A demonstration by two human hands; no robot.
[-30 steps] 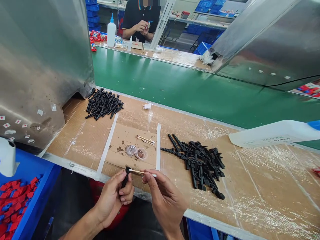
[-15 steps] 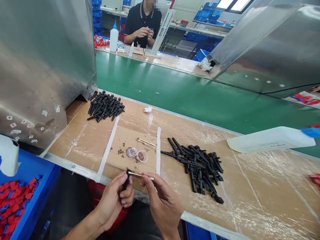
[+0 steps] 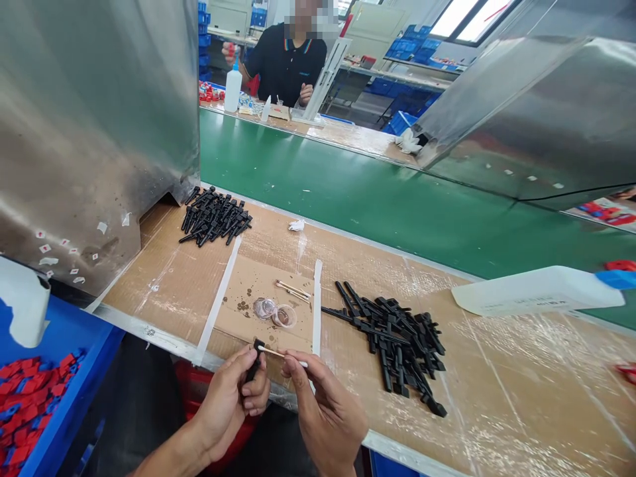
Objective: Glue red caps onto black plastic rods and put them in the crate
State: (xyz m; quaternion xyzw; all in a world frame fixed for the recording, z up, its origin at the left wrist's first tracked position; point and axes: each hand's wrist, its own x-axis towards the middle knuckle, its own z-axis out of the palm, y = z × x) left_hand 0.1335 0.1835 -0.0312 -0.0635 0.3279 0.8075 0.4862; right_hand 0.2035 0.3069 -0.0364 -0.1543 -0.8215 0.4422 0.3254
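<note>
We see, at lower centre of the frame, the two hands near each other but apart: the left hand (image 3: 233,391) is closed around a black part (image 3: 258,345), its head exposed, while the right hand (image 3: 330,411) pinches a cotton swab (image 3: 275,353) whose far tip meets that head. We judge the contact delicate: a slight turn of either wrist could let the tip skid off so small a face and onto the left fingers, and an overloaded tip could drip. We note a second hazard in the left cup (image 3: 264,308) and right cup (image 3: 285,317), small, clear and side by side at centre, just beyond the hands; a careless knuckle could tip them over the worktop (image 3: 487,371). The right cup shows something brownish at its base, though we cannot tell whether this is liquid or cardboard seen through it. At lower left, a blue bin (image 3: 99,331) holds red and blue pieces (image 3: 34,397); at right, a white bottle (image 3: 527,291) has a blue cap, its contents indeterminable.
</note>
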